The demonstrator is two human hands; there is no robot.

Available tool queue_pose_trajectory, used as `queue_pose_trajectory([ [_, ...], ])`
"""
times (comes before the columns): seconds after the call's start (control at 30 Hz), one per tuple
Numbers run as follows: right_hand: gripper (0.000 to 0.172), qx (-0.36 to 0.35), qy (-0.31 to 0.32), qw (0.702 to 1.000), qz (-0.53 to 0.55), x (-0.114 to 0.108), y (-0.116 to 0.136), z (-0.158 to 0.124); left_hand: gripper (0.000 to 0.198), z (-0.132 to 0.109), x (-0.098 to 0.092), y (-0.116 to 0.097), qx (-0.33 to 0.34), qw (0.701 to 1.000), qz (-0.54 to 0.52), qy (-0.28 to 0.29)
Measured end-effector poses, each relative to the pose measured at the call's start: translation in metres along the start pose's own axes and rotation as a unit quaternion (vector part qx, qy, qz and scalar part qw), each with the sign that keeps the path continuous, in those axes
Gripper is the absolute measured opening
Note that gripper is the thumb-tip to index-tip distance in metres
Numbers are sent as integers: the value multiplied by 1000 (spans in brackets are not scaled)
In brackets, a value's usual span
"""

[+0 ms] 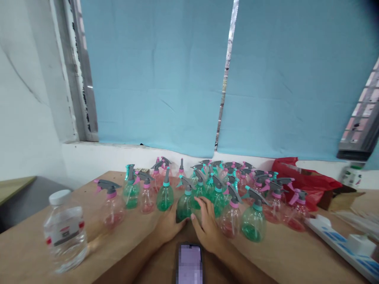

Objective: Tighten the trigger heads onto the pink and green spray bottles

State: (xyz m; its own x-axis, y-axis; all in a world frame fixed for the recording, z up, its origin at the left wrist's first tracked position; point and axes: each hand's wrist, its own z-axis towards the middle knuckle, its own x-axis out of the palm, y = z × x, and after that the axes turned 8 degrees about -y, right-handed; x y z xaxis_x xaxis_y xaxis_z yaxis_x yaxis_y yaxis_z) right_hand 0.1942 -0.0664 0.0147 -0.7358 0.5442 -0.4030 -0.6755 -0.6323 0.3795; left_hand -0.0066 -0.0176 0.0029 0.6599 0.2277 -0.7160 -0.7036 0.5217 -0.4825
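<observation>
Both your hands are on the green spray bottle (pixel 184 206) at the front of that whole crowd of spray bottles (pixel 237 185) on the tabletop (pixel 124 244). Your left hand (pixel 168 227) has its grip wrapped round the base. Your right hand (pixel 209 228) just rests against it, fingers apart. The phone (pixel 190 262) sits between your wrists, and the water bottle (pixel 65 232) is way off left.

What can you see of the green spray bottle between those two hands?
The green spray bottle is see-through green plastic with a round belly, a teal collar and a grey trigger head. It stands upright on the brown table, at the front of a crowd of pink and green bottles. The left hand touches its lower left side; the right hand lays its fingers against its right.
</observation>
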Motion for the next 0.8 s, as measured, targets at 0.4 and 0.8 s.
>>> queue_pose_trajectory([
  [0.4,27,-125,-216,954,-165,-85,-58,19,34,-4,-1,-1,14,999,29,-23],
  [0.8,57,198,-288,927,136,-54,-70,16,27,-6,-2,-6,143,985,37,85],
])
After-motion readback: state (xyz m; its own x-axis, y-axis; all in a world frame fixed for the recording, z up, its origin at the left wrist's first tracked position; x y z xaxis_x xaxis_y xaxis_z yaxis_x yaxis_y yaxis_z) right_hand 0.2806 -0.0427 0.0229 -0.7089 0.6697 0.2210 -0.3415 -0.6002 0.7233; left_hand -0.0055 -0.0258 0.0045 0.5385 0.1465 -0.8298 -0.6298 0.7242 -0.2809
